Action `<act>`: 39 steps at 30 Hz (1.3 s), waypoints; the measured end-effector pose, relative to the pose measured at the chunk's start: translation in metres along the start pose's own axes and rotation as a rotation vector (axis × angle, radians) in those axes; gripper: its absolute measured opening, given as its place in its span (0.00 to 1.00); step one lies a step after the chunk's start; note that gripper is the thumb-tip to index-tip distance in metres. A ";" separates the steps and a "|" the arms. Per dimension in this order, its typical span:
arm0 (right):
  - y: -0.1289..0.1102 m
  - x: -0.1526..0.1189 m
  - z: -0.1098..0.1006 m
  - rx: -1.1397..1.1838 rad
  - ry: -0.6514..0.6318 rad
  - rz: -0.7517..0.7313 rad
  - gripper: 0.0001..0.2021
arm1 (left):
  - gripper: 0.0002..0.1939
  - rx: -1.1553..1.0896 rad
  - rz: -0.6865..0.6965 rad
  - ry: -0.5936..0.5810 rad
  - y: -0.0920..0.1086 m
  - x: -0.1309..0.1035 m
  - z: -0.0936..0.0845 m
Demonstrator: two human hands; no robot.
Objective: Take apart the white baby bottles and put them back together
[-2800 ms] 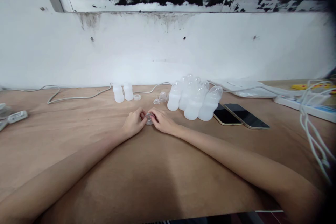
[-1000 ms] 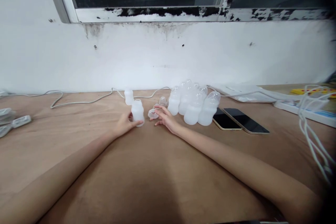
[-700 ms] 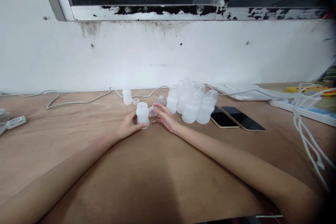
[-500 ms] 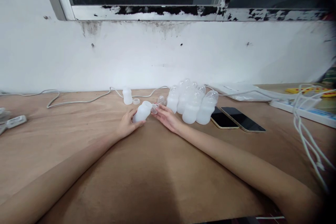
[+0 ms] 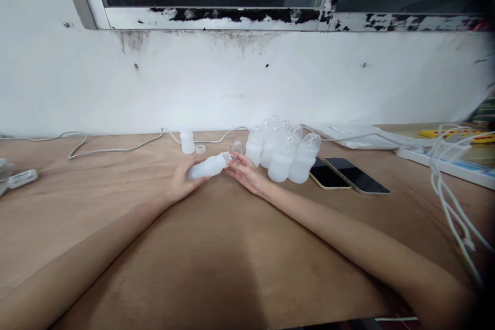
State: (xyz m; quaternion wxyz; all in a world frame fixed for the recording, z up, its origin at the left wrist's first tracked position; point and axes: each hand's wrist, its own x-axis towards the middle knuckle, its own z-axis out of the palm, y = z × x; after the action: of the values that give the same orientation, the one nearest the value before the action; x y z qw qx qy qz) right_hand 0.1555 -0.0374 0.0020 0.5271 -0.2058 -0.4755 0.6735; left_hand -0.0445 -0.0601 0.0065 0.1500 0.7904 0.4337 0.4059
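My left hand [image 5: 182,181] is wrapped round a frosted white baby bottle [image 5: 207,167], which lies tilted with its neck towards the right. At that neck, the fingers of my right hand [image 5: 246,172] pinch a translucent nipple piece [image 5: 227,158]. It touches the bottle's mouth, and my fingertips partly hide it. Just behind my right hand a clear domed cap [image 5: 237,146] rests on the table. Farther left, an open-topped bottle [image 5: 187,142] stands upright with a white ring [image 5: 200,149] beside it.
Several bottles with clear domed caps [image 5: 281,159] stand right of my hands. Two phones [image 5: 358,175] lie beyond them. A power strip [image 5: 444,162] with loose white cables is at the right, and a thin cable [image 5: 116,149] runs along the wall. A white plug [image 5: 23,179] lies far left.
My left hand has tipped the bottle flatter, moving it slightly left, so its neck points right. The nipple piece in my right hand now meets the bottle's mouth.
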 end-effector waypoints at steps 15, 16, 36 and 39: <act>-0.006 -0.006 0.000 -0.503 -0.237 -0.162 0.24 | 0.24 -0.519 -0.472 -0.104 -0.001 0.002 -0.005; -0.006 -0.007 0.000 -0.524 -0.239 -0.170 0.23 | 0.24 -0.570 -0.478 -0.116 -0.002 0.003 -0.005; -0.004 -0.004 -0.005 -0.591 -0.134 0.007 0.15 | 0.16 0.250 0.382 0.104 0.005 -0.012 0.001; -0.004 -0.004 -0.006 -0.648 -0.133 0.071 0.19 | 0.17 0.310 0.414 0.077 0.005 -0.013 0.002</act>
State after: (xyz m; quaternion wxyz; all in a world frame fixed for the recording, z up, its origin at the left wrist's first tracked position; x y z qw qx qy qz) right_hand 0.1635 -0.0388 0.0020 0.3782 -0.3348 -0.6910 0.5171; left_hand -0.0441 -0.0731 0.0011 -0.0759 0.8599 0.3251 0.3863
